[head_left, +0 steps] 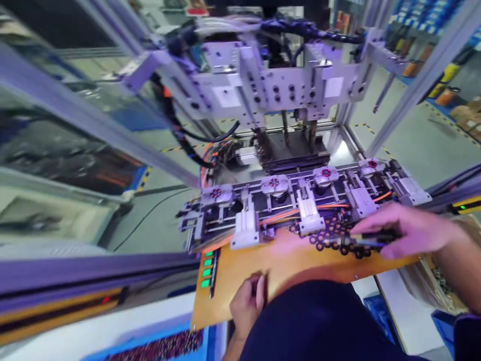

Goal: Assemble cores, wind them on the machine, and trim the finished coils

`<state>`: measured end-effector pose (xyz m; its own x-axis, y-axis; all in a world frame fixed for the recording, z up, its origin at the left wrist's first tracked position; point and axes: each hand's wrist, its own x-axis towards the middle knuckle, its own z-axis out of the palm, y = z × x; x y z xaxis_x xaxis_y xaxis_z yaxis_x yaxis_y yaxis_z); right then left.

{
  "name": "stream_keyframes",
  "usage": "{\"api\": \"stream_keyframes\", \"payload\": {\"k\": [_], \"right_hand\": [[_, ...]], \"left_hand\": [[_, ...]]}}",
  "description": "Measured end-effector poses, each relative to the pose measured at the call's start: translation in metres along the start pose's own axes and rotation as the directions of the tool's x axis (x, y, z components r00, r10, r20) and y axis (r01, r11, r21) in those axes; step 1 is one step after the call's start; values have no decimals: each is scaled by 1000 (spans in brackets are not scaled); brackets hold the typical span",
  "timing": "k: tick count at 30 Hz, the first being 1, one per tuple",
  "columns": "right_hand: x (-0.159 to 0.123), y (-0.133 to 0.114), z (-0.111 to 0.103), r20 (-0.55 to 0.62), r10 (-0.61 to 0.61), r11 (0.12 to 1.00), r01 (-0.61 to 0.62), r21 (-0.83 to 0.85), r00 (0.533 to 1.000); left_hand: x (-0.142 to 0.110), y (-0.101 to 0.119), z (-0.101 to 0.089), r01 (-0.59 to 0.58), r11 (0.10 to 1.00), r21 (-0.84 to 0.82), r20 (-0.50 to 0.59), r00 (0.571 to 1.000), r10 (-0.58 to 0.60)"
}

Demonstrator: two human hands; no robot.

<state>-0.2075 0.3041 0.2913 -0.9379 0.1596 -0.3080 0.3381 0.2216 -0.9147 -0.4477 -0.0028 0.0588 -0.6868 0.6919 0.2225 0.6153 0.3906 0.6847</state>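
Observation:
My right hand [411, 230] is closed around a dark, pen-like tool [376, 237] with a lighter metal front part. The tool points left over a cluster of small black rings [332, 233] on the orange-brown work board [289, 265]. My left hand [247, 301] lies at the board's front edge with its fingers curled in. Whatever may be inside those fingers is hidden. Along the fixture rail behind the board, several metal holders carry round parts with red and dark centres, such as the left round part [215, 193] and the right round part [372, 164].
A machine head [278, 93] with cables hangs above the rail, framed by aluminium posts [108, 120]. Green buttons [206, 273] line the board's left side, near a thin dark rod [214, 275]. A blue tray [205, 346] of small parts stands below left; a box [421, 281] stands at right.

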Motion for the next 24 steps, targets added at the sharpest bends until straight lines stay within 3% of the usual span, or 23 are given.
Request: {"api": "stream_keyframes", "payload": {"k": [2,4,7,9,14,19,22,24], "right_hand": [[18,33,54,-9,-5,968,8,249,1000],[46,66,107,-107,31,903,18,430,994],[92,103,166,-211,56,919,32,393,976],[115,118,186,-270,67,946,25,325,961],[130,137,193,-439,67,998,-68,12,896],[119,136,187,-479,-20,921,-171,-351,878],[102,118,177,-393,-114,849,-116,-515,912],[84,98,160,-305,-200,805,-21,-593,931]], "left_hand": [[0,0,3,-19,1000,24,36,999,18],[0,5,6,-67,998,20,109,992,64],[0,18,13,-160,987,-7,237,959,157],[-1,27,17,-202,979,-2,294,936,194],[-4,37,26,-219,972,89,310,933,182],[-7,41,32,-248,960,130,274,940,206],[-1,39,12,-278,949,150,224,944,242],[16,35,-17,-289,939,187,169,951,259]]}}
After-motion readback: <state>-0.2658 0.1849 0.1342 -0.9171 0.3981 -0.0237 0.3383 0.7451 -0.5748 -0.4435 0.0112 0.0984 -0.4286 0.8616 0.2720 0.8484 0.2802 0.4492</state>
